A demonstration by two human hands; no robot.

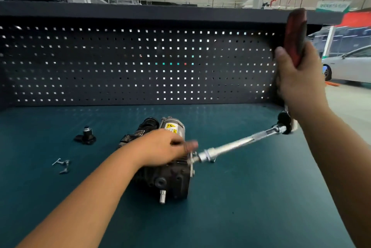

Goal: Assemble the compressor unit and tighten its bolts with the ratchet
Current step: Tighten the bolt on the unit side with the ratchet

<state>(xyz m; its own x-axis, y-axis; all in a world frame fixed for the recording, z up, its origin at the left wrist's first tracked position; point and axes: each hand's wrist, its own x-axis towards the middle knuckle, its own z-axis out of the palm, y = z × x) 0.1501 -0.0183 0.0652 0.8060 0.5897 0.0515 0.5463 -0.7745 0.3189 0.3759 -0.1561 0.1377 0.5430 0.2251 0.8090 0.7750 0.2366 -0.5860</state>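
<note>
Resting mid-bench, the compressor unit (160, 167) is being steadied under the left grip (166, 147), closed over it; the right grip (299, 83) is clasping the ratchet (241, 143) handle, extension meeting the unit's right side.

Two bare forearms, uncovered from the lower frame edge up to the wrists, no sleeve or cuff in view. Left hand (166, 147) ungloved, with no ring, watch or band visible on the fingers or wrist. Right hand (299, 81) likewise ungloved, wrist plain, fingertips softened by blur. No markings or jewellery to be made out on either arm.
</note>
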